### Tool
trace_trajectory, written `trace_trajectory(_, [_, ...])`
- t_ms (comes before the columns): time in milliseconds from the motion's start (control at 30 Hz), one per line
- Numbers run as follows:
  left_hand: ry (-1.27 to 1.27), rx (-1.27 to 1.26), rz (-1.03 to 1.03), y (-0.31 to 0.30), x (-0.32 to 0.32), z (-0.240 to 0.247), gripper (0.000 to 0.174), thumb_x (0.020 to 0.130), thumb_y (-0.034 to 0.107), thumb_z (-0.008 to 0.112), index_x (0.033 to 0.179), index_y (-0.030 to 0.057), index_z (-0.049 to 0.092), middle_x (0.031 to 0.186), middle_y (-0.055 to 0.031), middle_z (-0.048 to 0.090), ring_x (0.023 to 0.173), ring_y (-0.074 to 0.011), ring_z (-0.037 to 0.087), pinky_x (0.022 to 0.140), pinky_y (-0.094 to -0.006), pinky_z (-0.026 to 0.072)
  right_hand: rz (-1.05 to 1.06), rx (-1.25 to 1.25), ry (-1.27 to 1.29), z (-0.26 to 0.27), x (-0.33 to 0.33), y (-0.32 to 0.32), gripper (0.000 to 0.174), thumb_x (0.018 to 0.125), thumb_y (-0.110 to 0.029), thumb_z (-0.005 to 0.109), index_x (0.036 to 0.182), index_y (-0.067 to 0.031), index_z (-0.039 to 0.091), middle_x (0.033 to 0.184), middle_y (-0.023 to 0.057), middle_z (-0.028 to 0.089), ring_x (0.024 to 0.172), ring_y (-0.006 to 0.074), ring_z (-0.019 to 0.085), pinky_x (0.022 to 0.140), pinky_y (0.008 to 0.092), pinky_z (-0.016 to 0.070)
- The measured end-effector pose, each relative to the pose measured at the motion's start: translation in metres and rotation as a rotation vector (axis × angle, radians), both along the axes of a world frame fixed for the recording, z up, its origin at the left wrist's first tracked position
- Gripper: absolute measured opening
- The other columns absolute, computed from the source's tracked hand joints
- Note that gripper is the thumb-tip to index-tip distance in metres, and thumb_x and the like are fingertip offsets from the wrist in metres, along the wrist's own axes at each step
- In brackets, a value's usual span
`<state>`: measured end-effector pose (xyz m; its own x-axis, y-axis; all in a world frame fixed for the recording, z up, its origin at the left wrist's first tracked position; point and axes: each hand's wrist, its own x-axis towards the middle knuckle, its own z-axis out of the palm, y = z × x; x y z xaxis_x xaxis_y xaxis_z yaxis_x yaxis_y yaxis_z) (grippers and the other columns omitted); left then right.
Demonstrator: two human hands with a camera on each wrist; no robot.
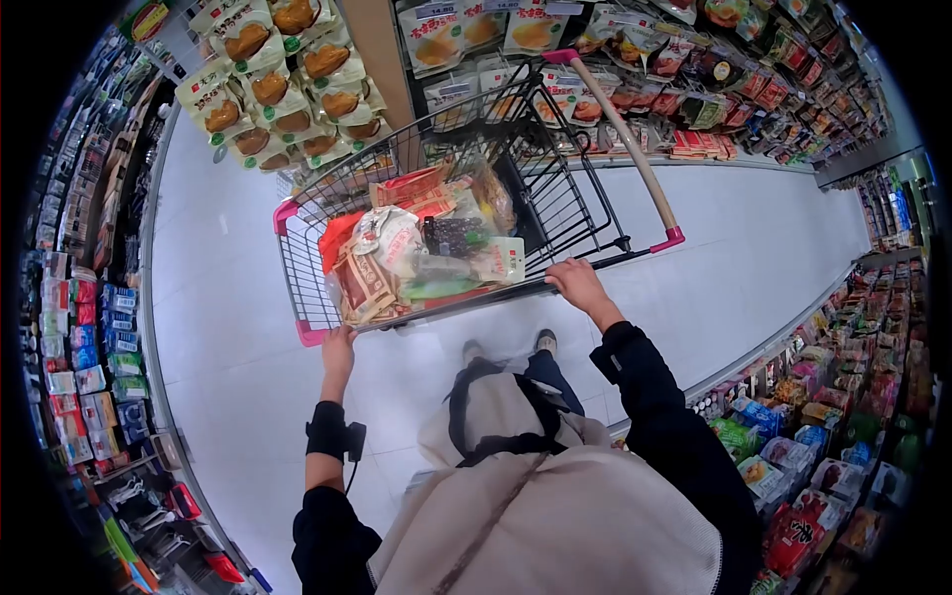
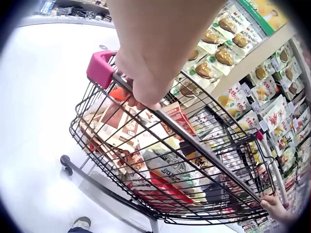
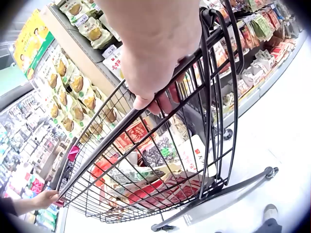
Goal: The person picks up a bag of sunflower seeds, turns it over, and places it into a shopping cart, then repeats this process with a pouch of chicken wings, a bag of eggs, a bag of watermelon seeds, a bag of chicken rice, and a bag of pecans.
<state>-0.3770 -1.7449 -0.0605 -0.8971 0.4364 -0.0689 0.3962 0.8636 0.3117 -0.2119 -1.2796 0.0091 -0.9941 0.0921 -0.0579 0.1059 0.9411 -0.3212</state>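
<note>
A wire shopping cart (image 1: 397,324) with pink corner pieces stands sideways in front of the person. My left hand (image 1: 339,352) grips its near top rail beside the pink corner (image 2: 100,69); in the left wrist view the fingers curl over the bar. Farther along the same rail, toward the handle (image 1: 635,149), my right hand (image 1: 580,286) holds on, its fingers wrapped under the bar in the right wrist view. Inside the basket lie several packaged foods: a white bag (image 1: 392,238), a brown-and-cream packet (image 1: 362,288), a red packet (image 1: 412,185) and a dark bag (image 1: 456,236).
Beyond the cart hang pouches (image 1: 288,79) on a display, next to shelves of bagged snacks (image 1: 674,79). More shelving runs along the left (image 1: 89,347) and the right (image 1: 813,446). Pale tiled floor (image 1: 228,297) lies around the cart, with the person's shoes (image 1: 545,341) close to it.
</note>
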Motion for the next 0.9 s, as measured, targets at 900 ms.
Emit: trace_trajectory(900, [0.195,1.49,-1.755,0.365,0.237,0.507,0.048,0.085,0.051,0.031,0.101,0.0096,0.05,0.094,-0.0098,0.056,0.086,-0.0288,0.052,0.075,-0.0451,0.04,0.64,0.159,1.19,0.456,0.279,0.067,0.048,0.085,-0.051,0.034,0.108,-0.0109,0.047,0.105,0.0086,0.054,0.083,0.0255,0.049,0.067,0.0388,0.0364])
